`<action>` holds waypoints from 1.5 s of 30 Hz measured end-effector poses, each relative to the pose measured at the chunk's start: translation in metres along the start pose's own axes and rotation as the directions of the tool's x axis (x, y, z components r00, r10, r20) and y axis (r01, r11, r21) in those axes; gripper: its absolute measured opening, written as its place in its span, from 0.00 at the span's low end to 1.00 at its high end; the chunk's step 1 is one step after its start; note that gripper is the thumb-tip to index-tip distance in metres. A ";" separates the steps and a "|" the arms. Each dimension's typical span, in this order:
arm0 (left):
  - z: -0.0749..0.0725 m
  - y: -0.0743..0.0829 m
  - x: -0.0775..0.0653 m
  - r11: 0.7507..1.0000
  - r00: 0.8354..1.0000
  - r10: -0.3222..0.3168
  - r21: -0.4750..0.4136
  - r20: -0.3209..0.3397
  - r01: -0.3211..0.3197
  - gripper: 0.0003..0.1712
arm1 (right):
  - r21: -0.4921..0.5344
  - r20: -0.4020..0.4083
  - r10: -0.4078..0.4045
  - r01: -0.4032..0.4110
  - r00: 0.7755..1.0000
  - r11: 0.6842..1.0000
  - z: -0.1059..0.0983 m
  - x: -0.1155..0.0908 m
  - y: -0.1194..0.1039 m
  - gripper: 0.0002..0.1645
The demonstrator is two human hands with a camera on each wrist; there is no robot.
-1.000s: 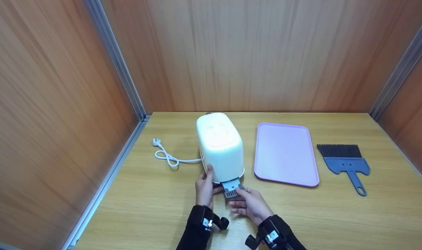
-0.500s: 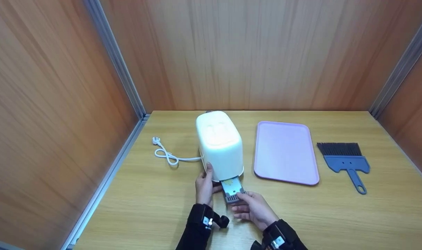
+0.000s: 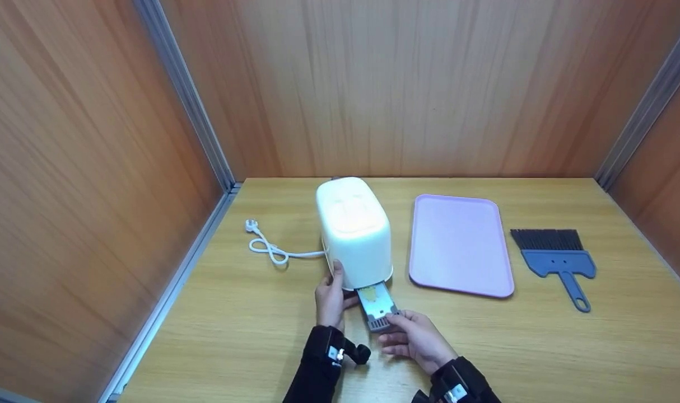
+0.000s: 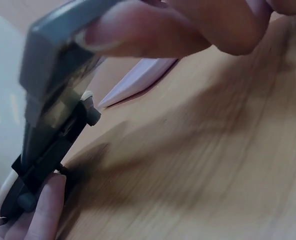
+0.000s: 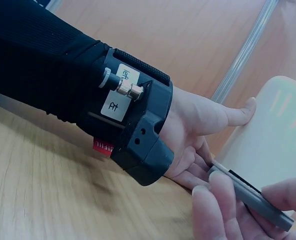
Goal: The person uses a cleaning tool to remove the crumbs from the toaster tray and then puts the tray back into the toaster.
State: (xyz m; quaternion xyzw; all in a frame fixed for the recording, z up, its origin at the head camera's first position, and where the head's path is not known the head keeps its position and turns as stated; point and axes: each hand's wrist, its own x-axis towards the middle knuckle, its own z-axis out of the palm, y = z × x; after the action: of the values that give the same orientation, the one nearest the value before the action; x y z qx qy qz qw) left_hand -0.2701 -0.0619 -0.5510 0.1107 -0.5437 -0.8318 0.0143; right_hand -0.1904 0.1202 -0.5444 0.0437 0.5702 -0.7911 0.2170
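Note:
A white toaster (image 3: 354,229) stands left of the table's middle, its narrow end towards me. From the bottom of that end a grey crumb tray (image 3: 376,303) sticks out, with a yellowish patch on its surface. My left hand (image 3: 330,299) grips the toaster's lower left corner, thumb up the side. In the left wrist view its fingers (image 4: 48,207) lie under the dark base, which is lifted off the table at this end. My right hand (image 3: 421,340) pinches the tray's slotted outer end between thumb and fingers, as the tray (image 5: 253,197) also shows in the right wrist view.
The toaster's white cord (image 3: 273,252) lies looped on the left, ending in a plug. To the right is a pink tray (image 3: 460,246), then a blue hand brush (image 3: 558,262) with black bristles. Wooden panels (image 3: 418,89) enclose the table at the back and sides.
My right hand has drawn the crumb tray further out of the toaster, towards me and slightly right. My left hand has kept its grip on the toaster's corner.

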 end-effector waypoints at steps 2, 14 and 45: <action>0.000 0.000 0.001 1.000 1.000 -0.001 -0.008 -0.002 0.001 0.49 | 0.014 0.003 0.005 -0.005 1.000 1.000 -0.001 0.000 0.001 0.20; 0.003 -0.003 0.006 1.000 0.999 -0.016 -0.007 -0.029 0.015 0.50 | 0.053 0.021 0.016 -0.017 1.000 0.998 -0.007 -0.004 0.003 0.24; 0.004 0.004 0.004 0.999 0.999 -0.037 -0.038 -0.016 0.036 0.43 | 0.013 0.120 0.039 -0.041 0.992 0.999 -0.036 -0.026 -0.001 0.21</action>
State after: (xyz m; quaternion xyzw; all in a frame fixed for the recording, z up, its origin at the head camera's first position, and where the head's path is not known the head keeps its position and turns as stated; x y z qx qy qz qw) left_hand -0.2747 -0.0606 -0.5462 0.1274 -0.5256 -0.8411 0.0056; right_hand -0.1742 0.1611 -0.5473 0.0093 0.5490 -0.7923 0.2661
